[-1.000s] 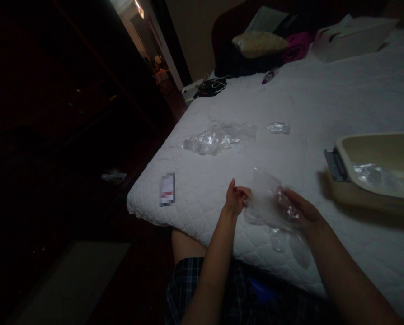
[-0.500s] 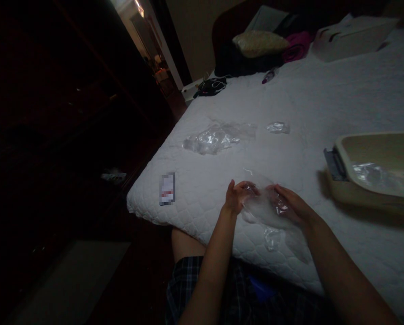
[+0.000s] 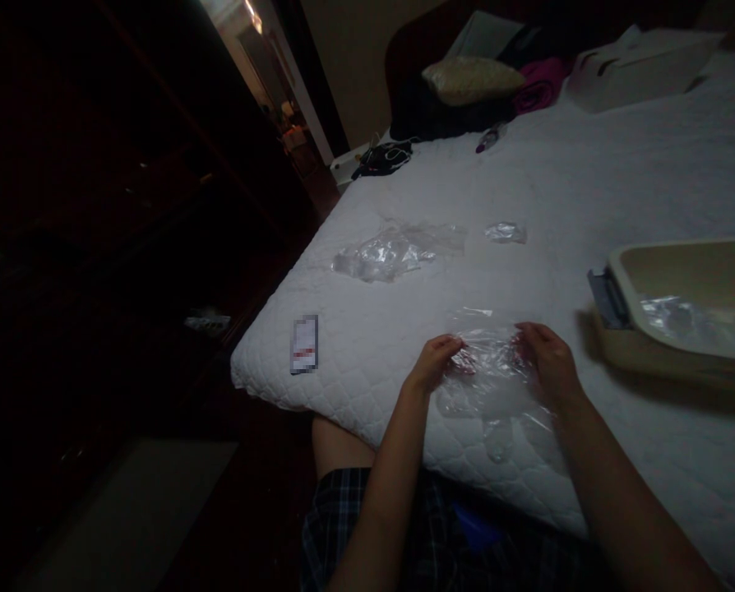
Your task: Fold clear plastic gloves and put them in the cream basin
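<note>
A clear plastic bag (image 3: 494, 370) is stretched between my two hands, just above the near edge of the white quilted bed (image 3: 367, 345). My left hand (image 3: 436, 360) pinches its left side, with some fingers behind the film. On the other side my right hand (image 3: 549, 362) grips the bag with thumb and fingers closed. The lower part of the bag hangs crumpled towards my lap. Farther up the bed lies another crumpled clear plastic bag (image 3: 389, 251), and to its right a small folded clear plastic packet (image 3: 506, 232).
At right stands a beige plastic bin (image 3: 620, 349) with a grey handle and clear plastic inside. A pixelated phone-like object (image 3: 304, 344) lies near the bed's left corner. Farther back are a white box (image 3: 644, 74), a beige pillow (image 3: 472, 80) and a rolled magenta cloth (image 3: 540, 82).
My hands have moved apart, the right one shifting a little right and up. The plastic bag between them is now spread wider and tauter. The other things lie as before.
</note>
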A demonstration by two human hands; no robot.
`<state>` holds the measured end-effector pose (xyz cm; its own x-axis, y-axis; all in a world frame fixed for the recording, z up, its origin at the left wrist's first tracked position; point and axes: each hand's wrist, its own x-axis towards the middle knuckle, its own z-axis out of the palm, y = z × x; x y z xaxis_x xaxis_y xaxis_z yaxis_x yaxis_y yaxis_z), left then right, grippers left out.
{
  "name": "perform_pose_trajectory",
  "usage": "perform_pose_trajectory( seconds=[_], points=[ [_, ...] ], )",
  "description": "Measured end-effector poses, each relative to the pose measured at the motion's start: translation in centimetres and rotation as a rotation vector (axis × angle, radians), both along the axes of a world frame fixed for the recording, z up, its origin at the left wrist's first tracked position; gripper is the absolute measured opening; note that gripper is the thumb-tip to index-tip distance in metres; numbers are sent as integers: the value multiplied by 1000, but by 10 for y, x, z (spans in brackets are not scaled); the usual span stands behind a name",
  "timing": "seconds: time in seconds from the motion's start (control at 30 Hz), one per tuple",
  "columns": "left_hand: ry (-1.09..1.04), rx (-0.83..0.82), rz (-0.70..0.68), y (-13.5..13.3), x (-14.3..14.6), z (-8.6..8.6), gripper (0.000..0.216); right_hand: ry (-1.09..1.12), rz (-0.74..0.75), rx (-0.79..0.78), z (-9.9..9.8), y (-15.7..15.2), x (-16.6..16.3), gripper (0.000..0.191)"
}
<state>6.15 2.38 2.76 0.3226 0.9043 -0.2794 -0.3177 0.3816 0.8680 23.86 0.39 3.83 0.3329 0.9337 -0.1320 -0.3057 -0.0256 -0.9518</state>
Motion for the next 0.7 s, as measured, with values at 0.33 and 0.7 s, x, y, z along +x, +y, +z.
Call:
perform_pose_trajectory(
  seconds=[0.33,0.7],
  points=[
    [265,182,5,-19,-26,35,43,-442,10,122,32,-7,11,27],
    [370,553,-12,-29,-50,130,39,-620,-9,300,145,-23,10,21]
  ],
)
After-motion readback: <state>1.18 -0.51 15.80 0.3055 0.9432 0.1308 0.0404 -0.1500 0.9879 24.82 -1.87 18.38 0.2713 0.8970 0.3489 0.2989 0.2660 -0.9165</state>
